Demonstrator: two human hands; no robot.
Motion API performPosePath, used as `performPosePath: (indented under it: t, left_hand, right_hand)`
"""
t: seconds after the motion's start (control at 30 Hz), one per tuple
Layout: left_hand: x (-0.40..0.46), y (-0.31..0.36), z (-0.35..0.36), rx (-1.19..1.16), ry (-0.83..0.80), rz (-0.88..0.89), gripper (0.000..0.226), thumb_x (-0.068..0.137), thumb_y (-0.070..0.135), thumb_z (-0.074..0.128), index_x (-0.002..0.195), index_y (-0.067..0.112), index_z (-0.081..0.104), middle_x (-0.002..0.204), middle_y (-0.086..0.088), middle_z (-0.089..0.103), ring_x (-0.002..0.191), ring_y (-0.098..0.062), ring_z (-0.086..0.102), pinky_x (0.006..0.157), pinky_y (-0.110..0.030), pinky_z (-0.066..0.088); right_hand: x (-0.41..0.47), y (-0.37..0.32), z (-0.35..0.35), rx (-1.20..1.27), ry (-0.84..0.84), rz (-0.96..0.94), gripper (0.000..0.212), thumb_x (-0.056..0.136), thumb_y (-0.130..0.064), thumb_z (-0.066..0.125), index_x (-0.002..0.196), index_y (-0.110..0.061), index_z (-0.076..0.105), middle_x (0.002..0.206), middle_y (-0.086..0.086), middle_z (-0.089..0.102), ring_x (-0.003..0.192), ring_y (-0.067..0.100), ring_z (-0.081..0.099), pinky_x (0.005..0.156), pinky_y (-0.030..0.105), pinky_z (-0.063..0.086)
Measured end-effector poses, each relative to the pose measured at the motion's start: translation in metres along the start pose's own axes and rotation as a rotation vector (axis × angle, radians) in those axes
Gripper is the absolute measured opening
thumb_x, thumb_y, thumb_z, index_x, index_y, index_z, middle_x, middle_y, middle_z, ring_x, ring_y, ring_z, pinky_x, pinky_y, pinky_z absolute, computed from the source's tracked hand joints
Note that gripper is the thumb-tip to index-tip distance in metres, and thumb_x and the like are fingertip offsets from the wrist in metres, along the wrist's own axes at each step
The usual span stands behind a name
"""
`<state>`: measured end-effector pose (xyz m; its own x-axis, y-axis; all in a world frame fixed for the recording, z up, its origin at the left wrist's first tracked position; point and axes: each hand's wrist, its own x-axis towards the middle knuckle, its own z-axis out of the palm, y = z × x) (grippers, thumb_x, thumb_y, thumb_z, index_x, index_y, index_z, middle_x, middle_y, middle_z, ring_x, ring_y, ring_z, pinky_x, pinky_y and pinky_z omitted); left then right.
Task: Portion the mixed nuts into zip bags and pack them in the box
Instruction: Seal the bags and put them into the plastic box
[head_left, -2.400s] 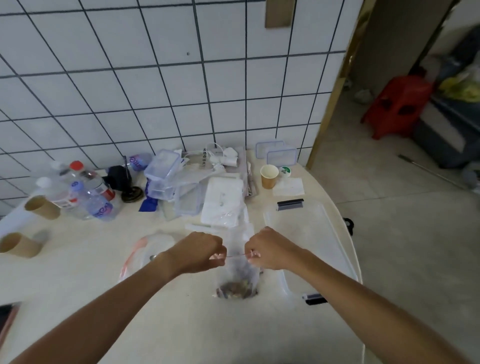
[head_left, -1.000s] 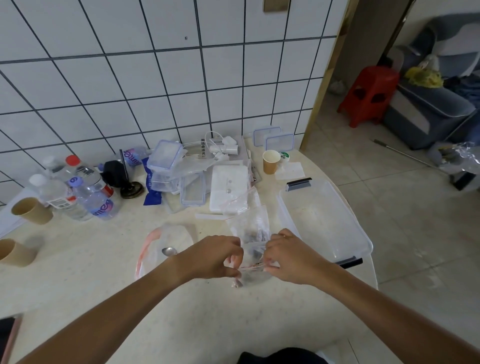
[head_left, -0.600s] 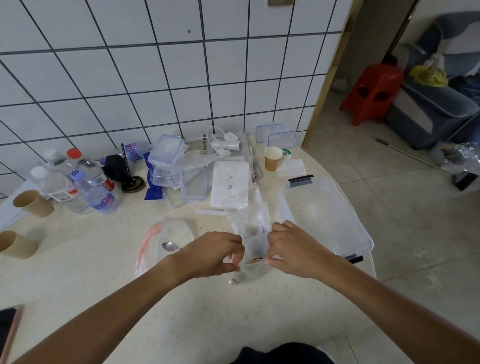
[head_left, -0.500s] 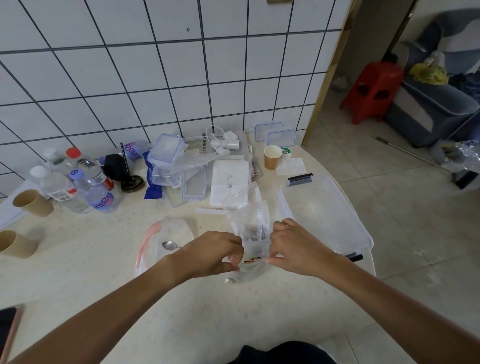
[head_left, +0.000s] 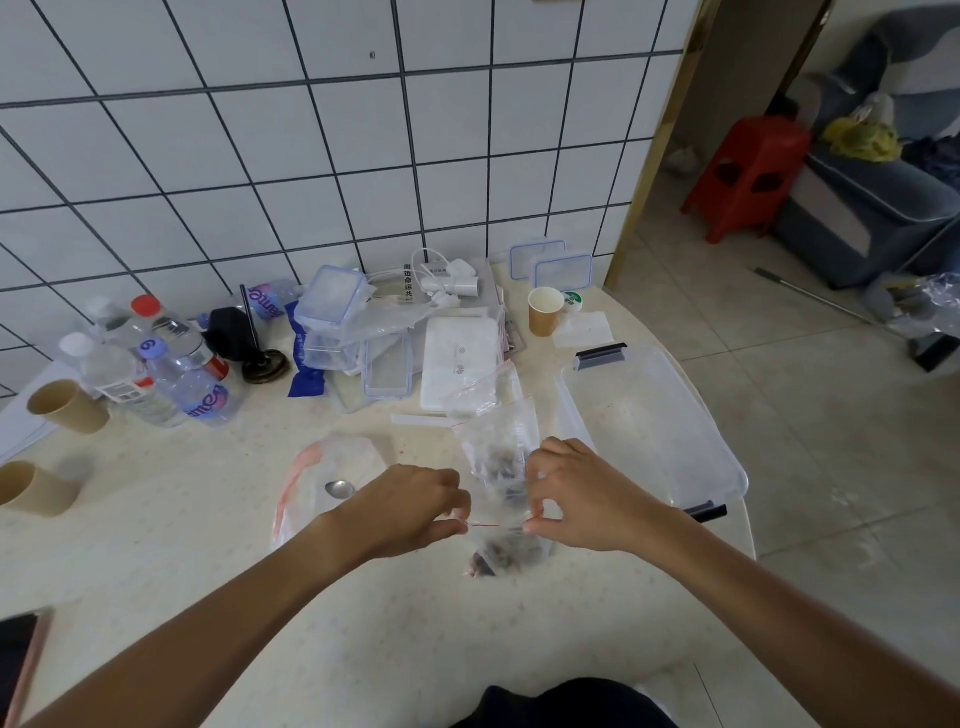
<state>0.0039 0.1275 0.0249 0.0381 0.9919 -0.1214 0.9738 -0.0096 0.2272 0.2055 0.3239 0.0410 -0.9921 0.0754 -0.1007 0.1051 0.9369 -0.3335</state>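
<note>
A pale, speckled round table (head_left: 218, 561) stands against a white tiled wall (head_left: 311, 130) and carries everything the person is working with. The largest thing on it is a clear rectangular plastic box (head_left: 649, 415) with dark clip handles, lying at the table's right edge with nothing visible inside. Toward the wall from the box sits a pile of smaller clear lidded containers (head_left: 337, 317) and a flat white carton (head_left: 460, 364), with a brown paper cup (head_left: 544, 310) beside them. Far to the left of the box stands a cluster of clear water bottles (head_left: 156, 364), and two more brown paper cups (head_left: 67, 405) lie tipped near the table's left edge. Left of the box, a large clear zip bag with a pink seal strip (head_left: 332, 467) lies flat with a metal spoon (head_left: 340, 488) resting in it. Just beside the box's left wall, a small clear zip bag with a red seal line (head_left: 506, 548) hangs with dark mixed nuts (head_left: 493, 558) gathered at its bottom, which touches the table. The left hand (head_left: 415, 512) pinches the left end of the seal between thumb and curled fingers, and the right hand (head_left: 576, 496) pinches the right end the same way, the red strip stretched taut between them. Another small clear bag of nuts (head_left: 498, 447) lies just behind the hands, next to the box.
</note>
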Motion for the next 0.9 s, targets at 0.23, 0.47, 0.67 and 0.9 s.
performPosePath:
  t: [0.23,0.47,0.67,0.9]
  left_hand:
    - [0.002,0.01,0.005,-0.142,0.078,0.003,0.014,0.102,0.045,0.056,0.098,0.031,0.058,0.095,0.013,0.066,0.085,-0.009,0.06,0.076,-0.036,0.054]
    - [-0.004,0.032,0.034,-0.912,0.347,-0.377,0.033,0.086,0.016,0.085,0.105,0.017,0.057,0.083,0.004,0.072,0.083,-0.012,0.071,0.086,-0.025,0.058]
    - [-0.001,0.051,0.053,-1.301,0.451,-0.591,0.009,0.089,0.016,0.08,0.082,0.022,0.08,0.087,0.0,0.078,0.08,-0.005,0.07,0.077,-0.016,0.052]
    - [-0.002,0.058,0.055,-1.395,0.531,-0.618,0.005,0.089,0.023,0.08,0.089,0.025,0.085,0.097,0.003,0.081,0.093,-0.007,0.075,0.079,-0.013,0.053]
  right_hand:
    - [0.018,-0.018,0.015,0.196,-0.041,0.042,0.026,0.096,-0.044,0.066,0.11,-0.025,0.077,0.151,-0.009,0.049,0.14,0.008,0.035,0.111,0.019,0.019]
    - [0.017,-0.026,0.022,0.438,0.058,0.173,0.007,0.09,-0.027,0.076,0.088,-0.02,0.076,0.093,-0.012,0.069,0.094,0.006,0.062,0.089,0.031,0.052]
    - [0.012,-0.023,0.025,0.536,0.08,0.288,0.012,0.087,-0.033,0.08,0.084,-0.022,0.075,0.083,-0.02,0.066,0.089,-0.004,0.063,0.085,0.024,0.051]
    - [0.015,-0.019,0.025,0.585,0.086,0.307,0.007,0.088,-0.025,0.08,0.084,-0.023,0.075,0.076,-0.027,0.067,0.085,-0.006,0.064,0.077,0.011,0.047]
